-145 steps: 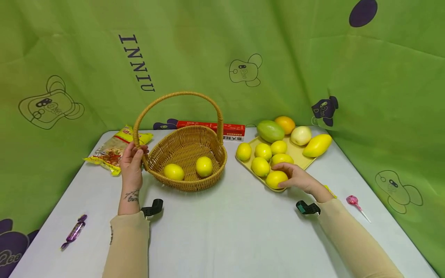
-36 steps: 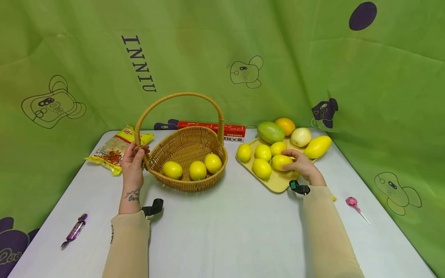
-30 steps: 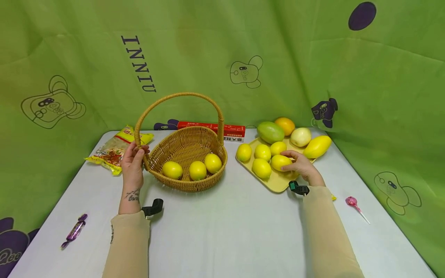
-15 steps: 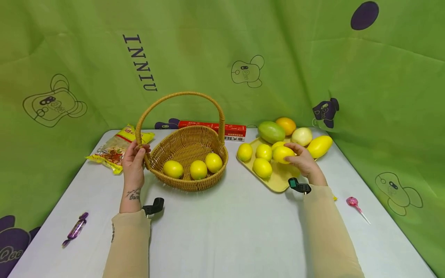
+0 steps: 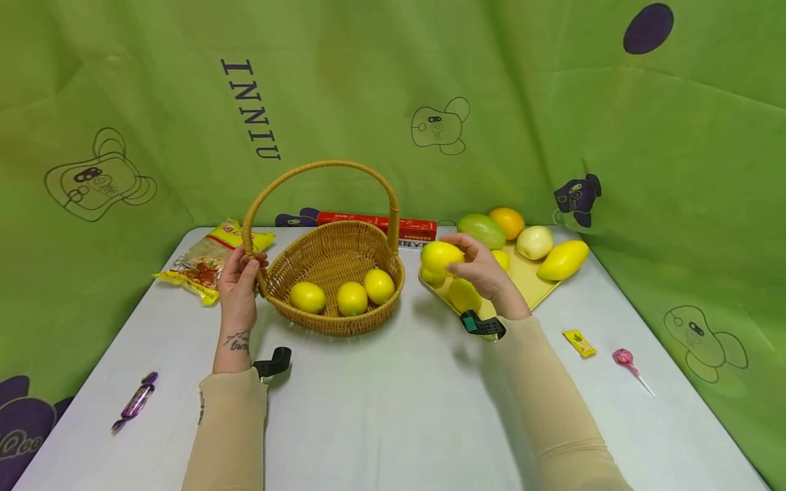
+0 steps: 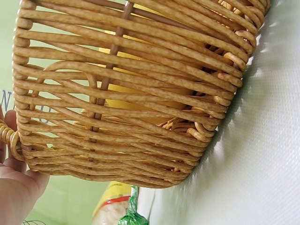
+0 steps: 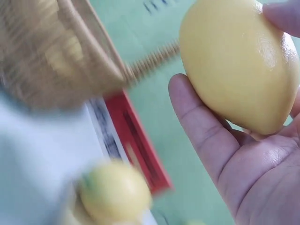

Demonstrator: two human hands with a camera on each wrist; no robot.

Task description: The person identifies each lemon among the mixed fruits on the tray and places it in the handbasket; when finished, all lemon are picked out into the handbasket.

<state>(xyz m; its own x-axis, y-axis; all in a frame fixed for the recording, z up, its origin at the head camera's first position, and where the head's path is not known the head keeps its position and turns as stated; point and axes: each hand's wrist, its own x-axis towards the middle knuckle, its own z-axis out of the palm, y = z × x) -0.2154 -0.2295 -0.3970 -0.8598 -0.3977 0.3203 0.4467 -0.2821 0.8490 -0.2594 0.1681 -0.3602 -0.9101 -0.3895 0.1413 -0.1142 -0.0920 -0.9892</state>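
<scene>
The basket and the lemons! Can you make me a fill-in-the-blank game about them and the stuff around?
1. The left hand grips the basket by its ____.
2. Inside the basket there are ____ lemons.
3. The right hand holds a lemon that is coloured ____.
4. The top of the long box behind the basket is coloured ____.

Missing words: handle; three; yellow; red.

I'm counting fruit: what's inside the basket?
Three lemons sit in the basket, towards the front. They cover the floor beneath them, so anything small under them can't be seen.
</scene>
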